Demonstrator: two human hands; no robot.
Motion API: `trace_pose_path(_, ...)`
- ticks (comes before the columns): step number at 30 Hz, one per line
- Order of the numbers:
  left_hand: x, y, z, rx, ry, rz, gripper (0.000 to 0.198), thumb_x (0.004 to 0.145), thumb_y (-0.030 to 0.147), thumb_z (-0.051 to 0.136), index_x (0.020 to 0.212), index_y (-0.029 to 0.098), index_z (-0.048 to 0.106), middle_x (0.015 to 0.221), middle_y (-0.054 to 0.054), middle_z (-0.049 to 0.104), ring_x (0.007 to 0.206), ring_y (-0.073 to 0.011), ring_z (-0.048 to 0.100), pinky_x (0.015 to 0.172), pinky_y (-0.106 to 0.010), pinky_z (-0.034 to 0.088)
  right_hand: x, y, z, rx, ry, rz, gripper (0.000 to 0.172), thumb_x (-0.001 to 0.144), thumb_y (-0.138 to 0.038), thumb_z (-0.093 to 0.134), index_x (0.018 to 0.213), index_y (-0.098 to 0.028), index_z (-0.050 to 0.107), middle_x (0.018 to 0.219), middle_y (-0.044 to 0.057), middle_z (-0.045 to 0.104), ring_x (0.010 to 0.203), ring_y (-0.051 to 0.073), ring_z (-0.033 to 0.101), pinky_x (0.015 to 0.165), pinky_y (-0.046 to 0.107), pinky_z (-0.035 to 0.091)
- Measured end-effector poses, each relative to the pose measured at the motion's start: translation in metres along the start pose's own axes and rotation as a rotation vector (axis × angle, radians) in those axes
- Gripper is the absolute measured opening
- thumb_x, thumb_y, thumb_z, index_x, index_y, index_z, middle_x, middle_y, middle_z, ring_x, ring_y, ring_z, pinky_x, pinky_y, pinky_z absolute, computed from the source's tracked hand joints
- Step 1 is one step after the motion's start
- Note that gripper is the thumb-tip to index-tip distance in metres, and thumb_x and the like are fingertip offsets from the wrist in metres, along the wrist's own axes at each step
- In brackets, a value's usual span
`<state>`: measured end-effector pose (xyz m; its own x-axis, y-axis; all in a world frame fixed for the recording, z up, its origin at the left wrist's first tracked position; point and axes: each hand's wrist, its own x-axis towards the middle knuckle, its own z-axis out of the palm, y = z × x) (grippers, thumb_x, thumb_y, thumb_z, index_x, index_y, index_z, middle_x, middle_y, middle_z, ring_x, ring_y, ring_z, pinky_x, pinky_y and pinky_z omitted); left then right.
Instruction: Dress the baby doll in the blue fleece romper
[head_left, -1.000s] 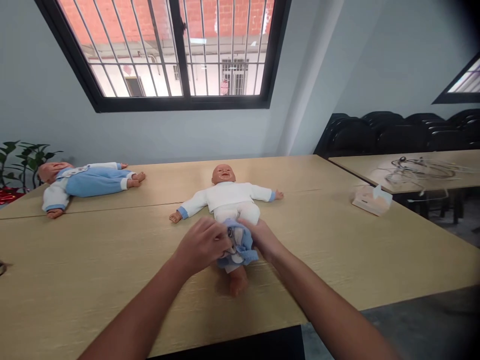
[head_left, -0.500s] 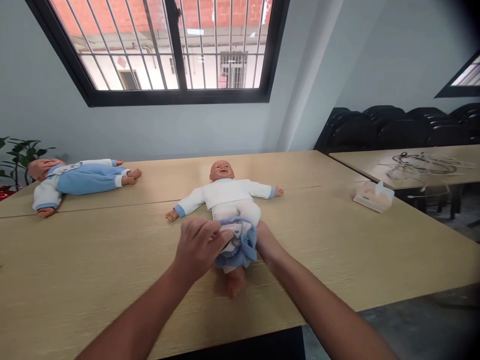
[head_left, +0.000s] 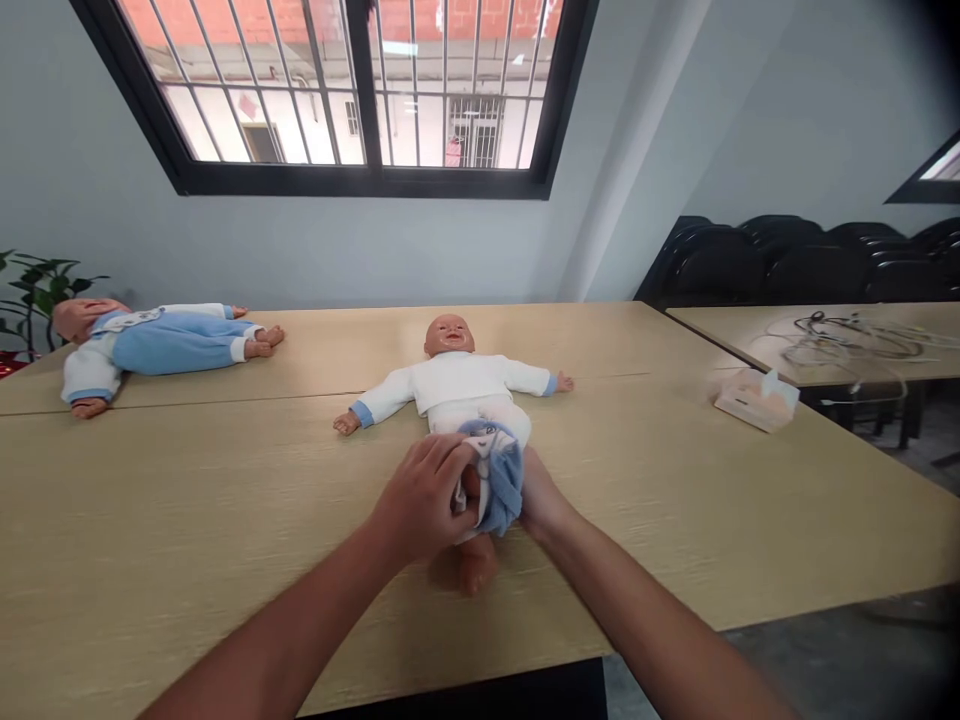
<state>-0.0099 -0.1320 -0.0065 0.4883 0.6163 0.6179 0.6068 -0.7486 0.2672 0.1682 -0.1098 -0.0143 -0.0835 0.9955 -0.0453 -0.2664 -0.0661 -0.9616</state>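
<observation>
A baby doll [head_left: 466,385] in a white long-sleeved top with blue cuffs lies on its back on the table, arms spread and head away from me. Blue and white doll overalls [head_left: 504,490] are bunched around its lower legs. My left hand [head_left: 431,495] is closed on the edge of the overalls, at their left side. By its fingertips shows a skin-toned bit that may be a doll foot or a finger. My right hand [head_left: 541,490] is at the right side of the overalls, its fingers hidden behind cloth and leg. One doll foot [head_left: 478,570] pokes out below.
A second doll [head_left: 176,342] in blue overalls lies at the back left, near a plant [head_left: 41,290]. A tissue box [head_left: 757,398] stands on the right of the wooden table [head_left: 187,520]. Tangled cables [head_left: 847,335] lie on another table, before stacked black chairs [head_left: 810,260].
The overalls have shifted slightly, and my left hand has turned a little and moved to the right with their edge. My right hand stays beside the legs. The camera view has shifted slightly.
</observation>
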Motion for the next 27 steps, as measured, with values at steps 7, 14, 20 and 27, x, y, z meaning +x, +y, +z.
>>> trace_pose_path(7, -0.003, -0.008, 0.019, -0.134, 0.029, -0.075, 0.055, 0.074, 0.024, 0.074, 0.124, 0.021, 0.052, 0.128, -0.014, 0.062, 0.118, -0.0333, 0.059, 0.104, -0.049, 0.049, -0.003, 0.004, -0.006, 0.074, -0.238, 0.153, 0.046, 0.083, -0.055, 0.072, 0.116, -0.024, 0.07, 0.118, 0.006, 0.074, 0.12, 0.027, 0.064, 0.113, 0.042, 0.044)
trace_pose_path(14, -0.005, -0.01, 0.017, -0.154, 0.401, -0.109, 0.05, 0.08, 0.017, 0.072, 0.125, 0.023, 0.049, 0.137, -0.015, 0.057, 0.129, -0.0302, 0.056, 0.109, -0.05, 0.047, 0.0, -0.015, -0.026, -0.049, -0.363, 0.171, 0.076, 0.082, -0.089, 0.051, 0.119, -0.026, 0.071, 0.12, 0.008, 0.074, 0.12, 0.03, 0.065, 0.099, 0.04, 0.051)
trace_pose_path(20, -0.003, -0.006, 0.008, 0.006, 0.447, -0.05, 0.033, 0.077, 0.023, 0.076, 0.105, 0.021, 0.058, 0.142, -0.016, 0.054, 0.132, -0.035, 0.053, 0.111, -0.055, 0.045, 0.007, -0.029, -0.055, -0.287, -0.384, 0.139, 0.049, 0.083, -0.065, 0.074, 0.09, -0.016, 0.077, 0.09, 0.006, 0.078, 0.077, 0.019, 0.068, 0.077, 0.031, 0.054)
trace_pose_path(27, -0.006, -0.001, 0.01, 0.017, 0.517, 0.127, 0.033, 0.08, 0.029, 0.078, 0.107, 0.023, 0.06, 0.126, -0.013, 0.061, 0.118, -0.0294, 0.06, 0.106, -0.051, 0.05, 0.072, -0.014, -0.084, -0.315, 0.141, -0.114, 0.059, 0.077, -0.074, 0.072, 0.093, -0.017, 0.077, 0.093, 0.009, 0.079, 0.086, 0.024, 0.07, 0.081, 0.035, 0.055)
